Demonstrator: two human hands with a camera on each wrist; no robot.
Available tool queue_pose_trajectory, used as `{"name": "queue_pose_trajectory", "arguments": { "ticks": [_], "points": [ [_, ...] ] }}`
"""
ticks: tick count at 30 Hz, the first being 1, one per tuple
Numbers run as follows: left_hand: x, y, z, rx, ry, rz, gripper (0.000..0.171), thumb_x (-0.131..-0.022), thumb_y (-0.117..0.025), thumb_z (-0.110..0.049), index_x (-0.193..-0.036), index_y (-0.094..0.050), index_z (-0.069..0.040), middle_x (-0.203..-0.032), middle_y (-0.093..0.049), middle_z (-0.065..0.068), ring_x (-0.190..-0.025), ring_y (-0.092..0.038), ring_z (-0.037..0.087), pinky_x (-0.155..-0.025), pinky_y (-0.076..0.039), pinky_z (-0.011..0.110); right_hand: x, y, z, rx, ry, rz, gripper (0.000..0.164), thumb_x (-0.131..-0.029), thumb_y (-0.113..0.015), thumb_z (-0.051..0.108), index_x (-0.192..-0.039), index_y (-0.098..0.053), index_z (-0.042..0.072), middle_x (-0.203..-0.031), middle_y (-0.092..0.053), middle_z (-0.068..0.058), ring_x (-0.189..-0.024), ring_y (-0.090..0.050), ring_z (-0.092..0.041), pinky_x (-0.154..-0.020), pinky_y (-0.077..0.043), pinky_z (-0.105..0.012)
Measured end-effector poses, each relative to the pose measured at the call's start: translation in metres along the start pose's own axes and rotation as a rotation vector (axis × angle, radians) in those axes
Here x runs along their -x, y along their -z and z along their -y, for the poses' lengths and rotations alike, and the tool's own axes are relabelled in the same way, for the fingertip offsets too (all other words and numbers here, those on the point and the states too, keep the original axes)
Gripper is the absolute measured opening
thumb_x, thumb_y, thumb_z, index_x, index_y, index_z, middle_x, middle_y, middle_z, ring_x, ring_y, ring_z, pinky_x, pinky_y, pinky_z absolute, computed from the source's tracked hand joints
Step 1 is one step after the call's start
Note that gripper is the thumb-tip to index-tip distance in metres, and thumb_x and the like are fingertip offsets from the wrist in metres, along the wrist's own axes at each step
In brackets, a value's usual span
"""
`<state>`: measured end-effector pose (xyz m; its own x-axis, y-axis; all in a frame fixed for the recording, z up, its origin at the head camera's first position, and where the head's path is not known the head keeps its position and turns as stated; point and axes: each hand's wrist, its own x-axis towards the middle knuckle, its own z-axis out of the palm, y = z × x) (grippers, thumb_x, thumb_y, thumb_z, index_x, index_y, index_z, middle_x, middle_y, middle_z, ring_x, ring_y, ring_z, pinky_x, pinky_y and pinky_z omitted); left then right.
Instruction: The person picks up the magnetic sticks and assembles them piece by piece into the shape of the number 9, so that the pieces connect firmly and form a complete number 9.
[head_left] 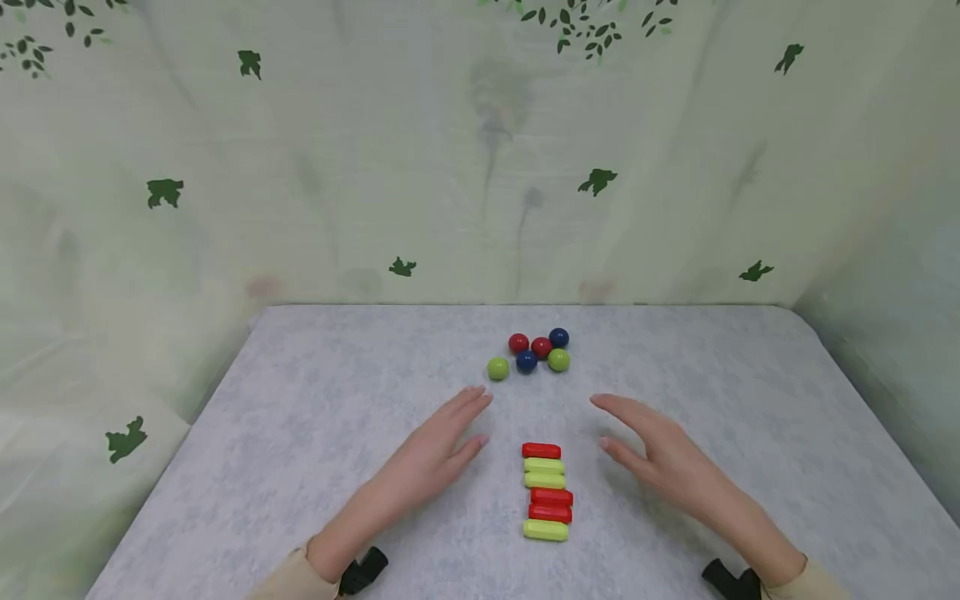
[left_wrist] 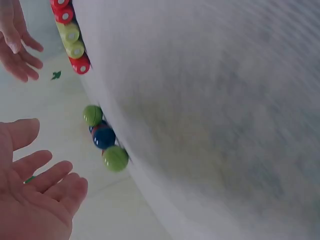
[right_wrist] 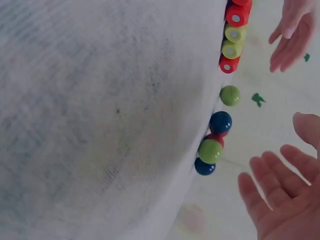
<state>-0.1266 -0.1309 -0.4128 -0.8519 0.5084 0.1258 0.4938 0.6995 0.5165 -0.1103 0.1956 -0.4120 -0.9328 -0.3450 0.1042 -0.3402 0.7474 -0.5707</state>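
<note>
My left hand point(head_left: 431, 454) hovers over the table, fingers extended and holding nothing; its palm point(left_wrist: 35, 200) shows in the left wrist view. Opposite it, my right hand point(head_left: 671, 458) is likewise held out with nothing in it. Between the two lies a column of short sticks, red point(head_left: 542, 451) and yellow-green point(head_left: 545, 530), side by side; pale round spots mark their ends in the wrist views. Beyond the fingertips sits a cluster of balls: green point(head_left: 498, 368), blue point(head_left: 527, 361) and red point(head_left: 518, 343). Neither hand touches a stick or a ball.
The grey mottled table point(head_left: 337, 375) runs back to a pale curtain point(head_left: 420, 150) with green leaf prints, which also hangs along the sides. Black wrist straps point(head_left: 363, 571) sit at both cuffs.
</note>
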Motion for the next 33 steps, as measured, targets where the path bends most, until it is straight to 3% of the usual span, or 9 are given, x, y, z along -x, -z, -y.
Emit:
{"name": "queue_pose_trajectory", "arguments": {
  "ticks": [4, 9, 17, 24, 33],
  "points": [
    [-0.01, -0.005, -0.003, 0.143, 0.012, 0.015, 0.049, -0.1, -0.06, -0.025, -0.146, -0.047, -0.015, -0.148, -0.045, -0.002, -0.137, -0.039, 0.015, -0.107, -0.036, 0.039, -0.01, -0.003, -0.001, -0.068, 0.07, 0.035, 0.05, -0.092, -0.071, 0.02, -0.139, -0.054, 0.017, -0.136, -0.057, 0.0, -0.122, -0.054, -0.023, -0.092, -0.049, -0.048],
    [-0.023, -0.011, -0.007, 0.308, 0.052, 0.072, 0.039, -0.098, -0.063, -0.017, -0.136, -0.057, -0.011, -0.132, -0.059, 0.0, -0.114, -0.057, 0.017, -0.092, -0.049, 0.035, -0.023, -0.009, -0.001, -0.15, 0.121, 0.12, 0.042, -0.092, -0.07, 0.013, -0.132, -0.059, 0.012, -0.128, -0.062, -0.002, -0.112, -0.059, -0.02, -0.088, -0.052, -0.042],
    [-0.039, -0.038, -0.009, 0.455, 0.121, 0.164, 0.024, -0.093, -0.065, -0.009, -0.117, -0.068, -0.01, -0.106, -0.066, -0.003, -0.089, -0.06, 0.012, -0.078, -0.05, 0.028, -0.037, -0.023, 0.0, -0.195, 0.081, 0.287, 0.029, -0.094, -0.067, 0.01, -0.122, -0.065, 0.011, -0.112, -0.066, 0.004, -0.094, -0.06, -0.011, -0.082, -0.052, -0.029],
    [-0.049, -0.054, -0.013, 0.477, 0.154, 0.146, 0.014, -0.09, -0.069, -0.009, -0.104, -0.072, -0.012, -0.088, -0.06, -0.006, -0.076, -0.057, 0.011, -0.068, -0.047, 0.025, -0.047, -0.033, -0.007, -0.234, 0.09, 0.358, 0.023, -0.094, -0.067, 0.012, -0.116, -0.068, 0.019, -0.099, -0.062, 0.012, -0.087, -0.058, -0.01, -0.078, -0.05, -0.027],
    [-0.049, -0.055, -0.011, 0.443, 0.174, 0.121, 0.014, -0.09, -0.071, -0.009, -0.103, -0.074, -0.012, -0.087, -0.06, -0.007, -0.075, -0.056, 0.012, -0.066, -0.047, 0.025, -0.057, -0.042, -0.005, -0.168, 0.12, 0.347, 0.018, -0.091, -0.07, 0.014, -0.109, -0.07, 0.019, -0.091, -0.06, 0.013, -0.079, -0.056, -0.008, -0.072, -0.049, -0.027]
  ]
}}
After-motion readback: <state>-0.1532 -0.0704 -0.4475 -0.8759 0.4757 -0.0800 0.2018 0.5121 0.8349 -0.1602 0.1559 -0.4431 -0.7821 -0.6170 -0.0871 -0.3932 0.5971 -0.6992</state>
